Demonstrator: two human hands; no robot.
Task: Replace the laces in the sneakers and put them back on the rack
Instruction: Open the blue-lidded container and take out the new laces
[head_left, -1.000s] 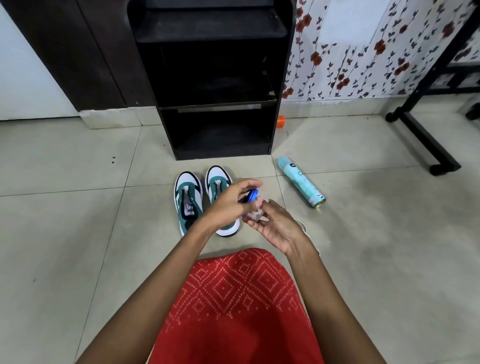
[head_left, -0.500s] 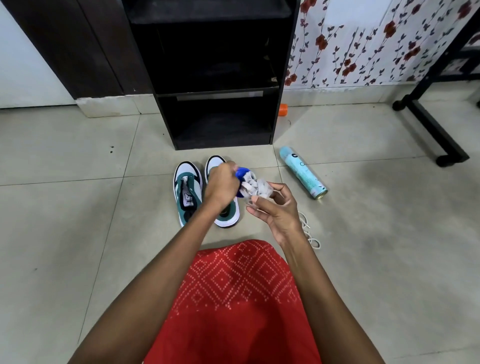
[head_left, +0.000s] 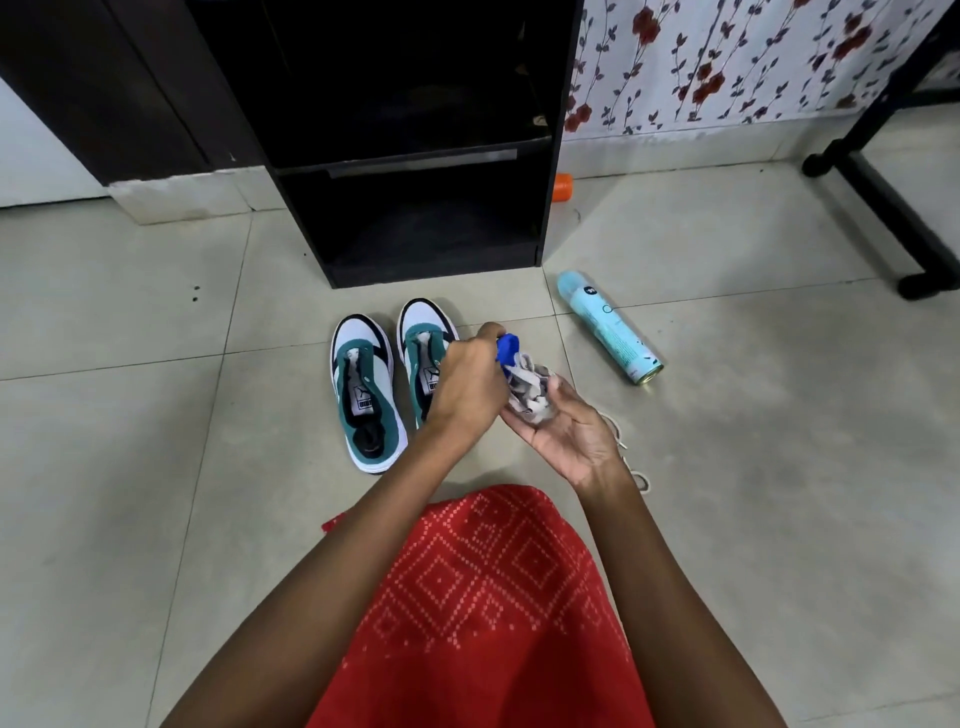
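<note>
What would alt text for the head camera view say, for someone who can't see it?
Seen from above, a person's right hand holds a bundle of pale laces while the left hand pinches its blue band. Two unlaced white-and-teal sneakers sit on the tiled floor before a black rack, a teal spray can lying further right.

left hand (head_left: 470, 384) pinching, right hand (head_left: 569, 436) cupped palm-up
</note>
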